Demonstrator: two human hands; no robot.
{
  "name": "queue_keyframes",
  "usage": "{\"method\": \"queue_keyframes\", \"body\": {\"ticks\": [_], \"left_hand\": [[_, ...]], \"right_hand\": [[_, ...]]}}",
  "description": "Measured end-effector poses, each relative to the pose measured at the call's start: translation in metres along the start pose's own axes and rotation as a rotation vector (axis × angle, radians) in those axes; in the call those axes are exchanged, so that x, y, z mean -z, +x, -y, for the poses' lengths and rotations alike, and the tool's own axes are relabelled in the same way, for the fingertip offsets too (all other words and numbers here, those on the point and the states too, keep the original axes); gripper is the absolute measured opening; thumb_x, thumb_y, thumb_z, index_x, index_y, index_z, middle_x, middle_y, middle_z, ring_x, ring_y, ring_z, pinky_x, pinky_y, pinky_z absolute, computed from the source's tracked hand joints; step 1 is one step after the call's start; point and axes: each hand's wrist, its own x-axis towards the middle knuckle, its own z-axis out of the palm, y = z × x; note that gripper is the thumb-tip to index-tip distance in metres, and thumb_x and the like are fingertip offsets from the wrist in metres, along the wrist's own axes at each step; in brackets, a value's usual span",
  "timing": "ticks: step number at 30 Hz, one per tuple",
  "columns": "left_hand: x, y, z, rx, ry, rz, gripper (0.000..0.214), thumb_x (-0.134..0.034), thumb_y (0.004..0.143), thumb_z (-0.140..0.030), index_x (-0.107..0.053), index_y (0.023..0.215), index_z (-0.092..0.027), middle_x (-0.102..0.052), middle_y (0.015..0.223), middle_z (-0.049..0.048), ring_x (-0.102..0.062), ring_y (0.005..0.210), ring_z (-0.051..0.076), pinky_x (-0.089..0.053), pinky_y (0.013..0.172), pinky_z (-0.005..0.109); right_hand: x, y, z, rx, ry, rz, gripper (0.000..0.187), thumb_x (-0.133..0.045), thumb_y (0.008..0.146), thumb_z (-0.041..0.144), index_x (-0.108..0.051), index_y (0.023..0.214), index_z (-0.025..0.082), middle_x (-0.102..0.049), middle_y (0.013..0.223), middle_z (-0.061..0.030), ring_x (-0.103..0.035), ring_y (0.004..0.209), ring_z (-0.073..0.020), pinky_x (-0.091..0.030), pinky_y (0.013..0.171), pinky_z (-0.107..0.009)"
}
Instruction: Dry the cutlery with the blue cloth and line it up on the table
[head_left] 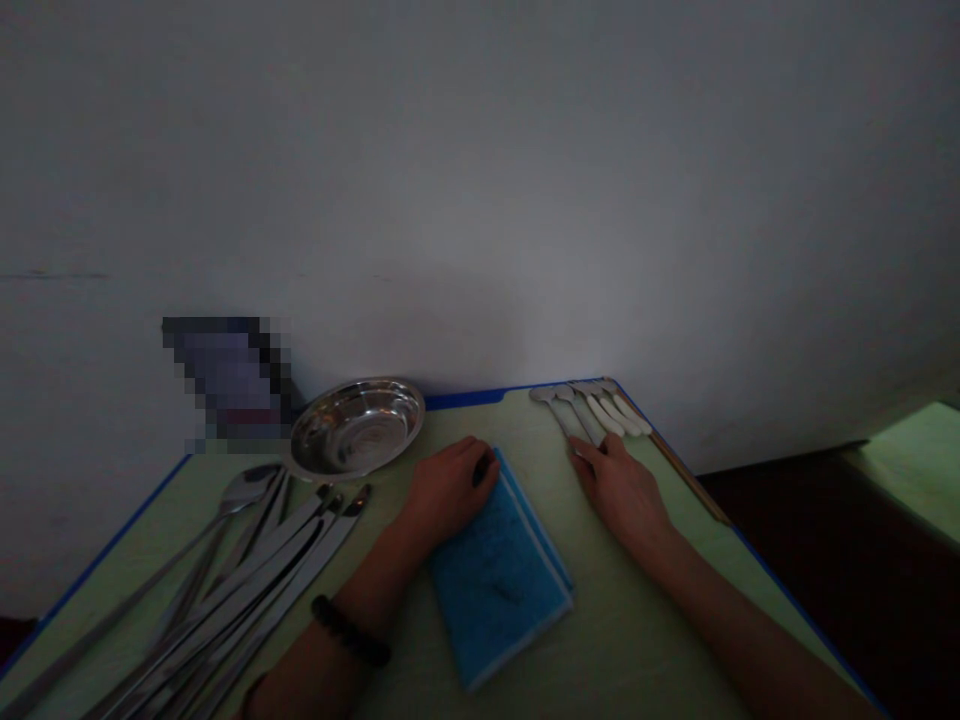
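My left hand [448, 490] rests on the far corner of a folded blue cloth [499, 575], fingers curled over its edge. My right hand [619, 487] lies flat on the pale green table [637, 620], fingers stretched toward a row of several white-handled spoons [592, 408], with the fingertips touching the handle of the nearest one. A dark bead bracelet [351, 632] sits on my left wrist.
A shiny steel bowl [356, 428] stands at the back of the table. A heap of long steel spoons and ladles [225, 570] lies at the left. A blurred dark object [229, 380] stands behind the bowl. A wall rises right behind the table.
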Motion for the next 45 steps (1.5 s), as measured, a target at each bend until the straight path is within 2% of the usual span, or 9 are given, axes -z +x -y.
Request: {"method": "queue_keyframes", "body": {"ticks": [4,8,11,16,20,23,27,33,45], "left_hand": [[0.001,0.000,-0.001,0.007,0.002,0.003,0.019,-0.040,0.086,-0.031,-0.055,0.086,-0.020,-0.062,0.087,0.0027,-0.058,0.076,0.017,-0.039,0.064,0.027],[0.001,0.000,-0.001,0.005,0.001,0.008,0.019,-0.040,0.087,-0.031,-0.055,0.086,-0.019,-0.062,0.086,0.0030,-0.058,0.076,0.017,-0.039,0.064,0.026],[0.001,0.000,-0.001,-0.003,-0.005,0.014,0.019,-0.039,0.087,-0.031,-0.055,0.086,-0.019,-0.062,0.086,0.0030,-0.058,0.076,0.017,-0.040,0.065,0.026],[0.001,0.001,0.000,0.000,-0.010,0.016,0.019,-0.040,0.087,-0.031,-0.054,0.087,-0.020,-0.062,0.087,0.0032,-0.058,0.077,0.018,-0.039,0.065,0.027],[0.001,0.000,0.000,0.004,-0.016,0.015,0.019,-0.039,0.087,-0.030,-0.055,0.087,-0.020,-0.062,0.088,0.0032,-0.058,0.077,0.018,-0.039,0.065,0.027],[0.004,0.000,-0.002,0.006,-0.022,0.014,0.019,-0.039,0.087,-0.030,-0.055,0.087,-0.019,-0.063,0.088,0.0035,-0.058,0.077,0.017,-0.039,0.066,0.027],[0.006,-0.001,-0.002,0.010,-0.028,0.011,0.019,-0.039,0.086,-0.029,-0.056,0.086,-0.019,-0.063,0.088,0.0039,-0.058,0.076,0.017,-0.039,0.064,0.027],[0.006,-0.002,0.001,0.020,-0.041,0.008,0.017,-0.041,0.086,-0.028,-0.056,0.085,-0.020,-0.063,0.087,0.0031,-0.058,0.076,0.017,-0.039,0.063,0.026],[0.007,-0.004,0.002,0.009,-0.062,-0.007,0.016,-0.042,0.085,-0.026,-0.056,0.083,-0.019,-0.062,0.086,0.0035,-0.058,0.076,0.017,-0.040,0.064,0.026]], "right_hand": [[-0.002,0.000,0.000,0.018,0.000,0.012,0.036,-0.030,0.091,0.036,-0.053,0.119,0.030,-0.052,0.087,-0.0070,-0.058,0.067,-0.0168,-0.040,0.055,-0.025],[0.000,0.000,-0.001,0.018,0.040,-0.030,0.038,-0.032,0.091,0.036,-0.051,0.121,0.023,-0.055,0.093,-0.0085,-0.058,0.074,-0.0187,-0.041,0.060,-0.027],[0.004,0.000,0.000,0.054,0.024,-0.069,0.035,-0.034,0.090,0.034,-0.057,0.112,0.019,-0.058,0.093,-0.0085,-0.057,0.081,-0.0207,-0.041,0.069,-0.030],[0.005,0.000,0.000,0.071,0.028,-0.088,0.034,-0.033,0.090,0.034,-0.061,0.103,0.020,-0.061,0.092,-0.0073,-0.054,0.087,-0.0217,-0.037,0.079,-0.034],[0.008,0.005,-0.001,0.038,0.049,-0.031,0.035,-0.033,0.090,0.033,-0.062,0.101,0.018,-0.062,0.094,-0.0084,-0.053,0.091,-0.0210,-0.036,0.084,-0.032],[0.013,0.018,0.003,0.040,0.043,0.022,0.033,-0.035,0.090,0.031,-0.063,0.097,0.016,-0.063,0.093,-0.0096,-0.054,0.093,-0.0208,-0.038,0.082,-0.030],[0.018,0.046,0.016,0.013,0.016,0.103,0.028,-0.043,0.085,0.028,-0.066,0.087,0.011,-0.065,0.089,-0.0140,-0.060,0.086,-0.0229,-0.042,0.071,-0.030],[0.018,0.073,0.035,-0.049,-0.003,0.192,0.027,-0.040,0.082,0.014,-0.066,0.088,0.008,-0.067,0.087,-0.0189,-0.064,0.082,-0.0231,-0.043,0.065,-0.028],[0.011,0.068,0.024,-0.098,0.010,0.188,0.030,-0.040,0.084,0.024,-0.066,0.088,0.011,-0.067,0.090,-0.0165,-0.063,0.087,-0.0226,-0.042,0.072,-0.029]]}}
